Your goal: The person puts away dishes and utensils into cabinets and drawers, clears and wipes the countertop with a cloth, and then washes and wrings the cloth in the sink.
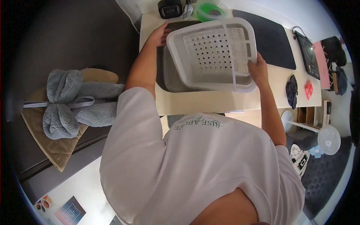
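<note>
A white plastic basket (212, 52) with a perforated base is tilted over a dark grey, round-cornered sink or tray (167, 71). My right hand (258, 70) grips the basket's right rim, its thumb on the near side. Beside the basket's upper left edge is my left hand (162, 34), its fingers stretched out and slightly apart. Whether those fingertips touch the rim is hard to make out. The basket hides much of the grey surface beneath.
On the pale counter (210, 102) lie a black mat (270, 37), a dark crumpled item (291, 91) and a red packet (308, 89). A black container (170, 9) and a green bowl (210, 11) stand behind. A grey towel (63, 105) hangs at left.
</note>
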Motion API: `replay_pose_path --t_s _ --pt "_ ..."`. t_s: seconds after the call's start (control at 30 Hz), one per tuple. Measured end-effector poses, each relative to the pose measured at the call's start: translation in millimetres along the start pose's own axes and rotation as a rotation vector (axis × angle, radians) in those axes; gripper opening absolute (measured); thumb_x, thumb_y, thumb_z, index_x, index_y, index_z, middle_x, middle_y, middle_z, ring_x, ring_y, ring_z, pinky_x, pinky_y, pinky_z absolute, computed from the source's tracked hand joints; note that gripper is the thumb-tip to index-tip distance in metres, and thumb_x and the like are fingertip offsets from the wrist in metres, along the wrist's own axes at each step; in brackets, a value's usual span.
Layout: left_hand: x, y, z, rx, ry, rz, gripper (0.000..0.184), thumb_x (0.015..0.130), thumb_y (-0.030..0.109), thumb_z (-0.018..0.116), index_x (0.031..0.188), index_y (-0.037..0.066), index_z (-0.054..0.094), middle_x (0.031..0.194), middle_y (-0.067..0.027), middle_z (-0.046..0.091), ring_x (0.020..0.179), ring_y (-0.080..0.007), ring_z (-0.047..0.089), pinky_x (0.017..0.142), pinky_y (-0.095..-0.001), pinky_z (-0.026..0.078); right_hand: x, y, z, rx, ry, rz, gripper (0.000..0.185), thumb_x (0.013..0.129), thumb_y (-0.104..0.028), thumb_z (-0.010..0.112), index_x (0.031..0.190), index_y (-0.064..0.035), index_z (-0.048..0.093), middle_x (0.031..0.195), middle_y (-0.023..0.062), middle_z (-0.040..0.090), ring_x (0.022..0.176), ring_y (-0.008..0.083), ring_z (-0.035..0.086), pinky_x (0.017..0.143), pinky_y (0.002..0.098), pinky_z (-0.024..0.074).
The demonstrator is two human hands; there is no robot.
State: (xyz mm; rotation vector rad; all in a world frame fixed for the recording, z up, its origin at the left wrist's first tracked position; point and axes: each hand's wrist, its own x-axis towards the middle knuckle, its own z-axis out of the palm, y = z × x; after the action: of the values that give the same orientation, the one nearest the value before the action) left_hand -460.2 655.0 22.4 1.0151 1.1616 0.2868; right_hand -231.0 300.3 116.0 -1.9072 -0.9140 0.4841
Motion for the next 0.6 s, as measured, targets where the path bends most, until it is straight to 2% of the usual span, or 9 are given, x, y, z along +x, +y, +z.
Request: replay_pose_path --t_s 0.07,0.1,0.17,0.3,0.4,0.5,0.57,0.6 --pt "2.0 -27.4 -15.1 -0.028 -0.027 -0.159 0.073 0.08 0.067 0.049 0.123 0.007 0.052 0.122 -0.015 0.051 0.112 -0.0298 0.047 0.099 -0.053 0.029 -3.6 1.0 -1.9 -0.037 0.034 -0.107 0.061 0.074 0.003 0.049 0.133 -0.0075 0.044 0.111 0.0179 0.062 0.101 0.0238 0.062 0.088 0.0304 0.0449" --pt "-2.5 -33.8 -16.7 -0.046 -0.037 -0.232 0.074 0.081 0.066 0.047 0.126 0.008 0.049 0.127 -0.0159 0.048 0.118 -0.0312 0.044 0.102 -0.0552 0.025 -6.0 -5.9 -2.9 -0.093 0.033 -0.079 0.062 0.074 0.003 0.048 0.134 -0.01 0.044 0.112 0.0182 0.062 0.101 0.0249 0.062 0.086 0.0304 0.0456" --pt "-17.0 -42.8 -14.6 -0.073 -0.151 -0.288 0.075 0.082 0.065 0.046 0.131 0.009 0.043 0.135 -0.0166 0.041 0.125 -0.0327 0.036 0.104 -0.0563 0.022 -12.8 -25.4 -4.1 -0.207 0.028 -0.036 0.065 0.073 0.004 0.048 0.134 -0.0148 0.045 0.113 0.0189 0.061 0.1 0.027 0.062 0.084 0.0305 0.0471" --pt "-24.2 -55.5 -11.3 -0.109 -0.412 -0.265 0.076 0.083 0.063 0.045 0.137 0.01 0.036 0.14 -0.0178 0.036 0.131 -0.0349 0.031 0.104 -0.0601 0.02 -19.3 -36.6 3.0 -0.233 0.065 -0.27 0.067 0.071 0.007 0.046 0.133 -0.0188 0.047 0.118 0.0193 0.057 0.101 0.0308 0.061 0.081 0.0324 0.0491" --pt "-28.2 -60.1 -9.0 -0.283 -0.398 -0.27 0.074 0.082 0.063 0.046 0.133 0.009 0.04 0.135 -0.0182 0.041 0.126 -0.0373 0.037 0.1 -0.0622 0.025 -19.6 -32.8 9.6 -0.246 0.129 -0.517 0.068 0.069 0.008 0.046 0.131 -0.0187 0.048 0.123 0.0187 0.054 0.105 0.0319 0.058 0.084 0.0339 0.0487" --pt "-8.8 -77.2 -26.3 -0.389 -0.556 -0.351 0.066 0.084 0.056 0.048 0.13 0.009 0.044 0.132 -0.0177 0.043 0.125 -0.038 0.037 0.097 -0.0625 0.028 -20.7 -29.3 10.7 -0.375 0.179 -0.8 0.069 0.065 0.009 0.05 0.127 -0.0198 0.052 0.128 0.0174 0.051 0.113 0.0341 0.053 0.091 0.0381 0.0456" --pt "-23.1 -83.5 -26.4 -0.427 -0.414 -0.362 0.058 0.086 0.049 0.05 0.127 0.008 0.046 0.126 -0.0169 0.049 0.121 -0.0359 0.043 0.095 -0.0595 0.034 -23.7 -20.9 10.1 -0.499 0.178 -1.046 0.068 0.062 0.008 0.054 0.124 -0.0206 0.055 0.13 0.0163 0.05 0.119 0.0361 0.049 0.096 0.0416 0.0423" --pt "-29.2 -88.0 -25.7 -0.443 -0.344 -0.37 0.053 0.087 0.046 0.05 0.125 0.008 0.048 0.123 -0.0165 0.052 0.118 -0.0349 0.046 0.094 -0.058 0.037 -27.7 -18.5 9.4 -0.463 0.129 -1.136 0.066 0.059 0.005 0.059 0.118 -0.0225 0.058 0.132 0.0151 0.049 0.123 0.0385 0.044 0.1 0.0472 0.0376"
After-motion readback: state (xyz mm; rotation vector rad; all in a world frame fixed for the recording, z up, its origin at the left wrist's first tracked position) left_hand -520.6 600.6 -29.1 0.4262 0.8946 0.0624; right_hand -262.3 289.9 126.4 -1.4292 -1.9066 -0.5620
